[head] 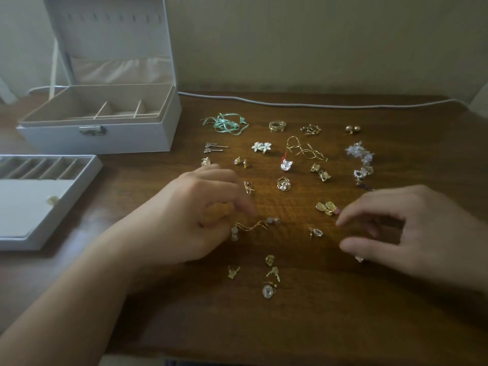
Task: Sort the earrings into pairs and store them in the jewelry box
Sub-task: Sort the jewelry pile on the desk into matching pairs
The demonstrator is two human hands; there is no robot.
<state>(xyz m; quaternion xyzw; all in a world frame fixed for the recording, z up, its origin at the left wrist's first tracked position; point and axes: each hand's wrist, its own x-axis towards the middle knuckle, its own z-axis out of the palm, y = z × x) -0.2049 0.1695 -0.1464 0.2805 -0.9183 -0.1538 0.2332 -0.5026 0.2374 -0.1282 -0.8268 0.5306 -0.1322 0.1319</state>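
A dark wooden tabletop (343, 313) meets a plain pale wall (317, 43) at its far edge. A thin white cable (303, 103) runs along that edge. A tangle of mint-green ribbon (226, 124) lies on the wood.

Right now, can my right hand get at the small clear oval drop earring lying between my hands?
Probably yes. The small clear oval drop earring lies bare on the wooden table, just left of the right hand, whose fingers hold nothing and nothing lies between.
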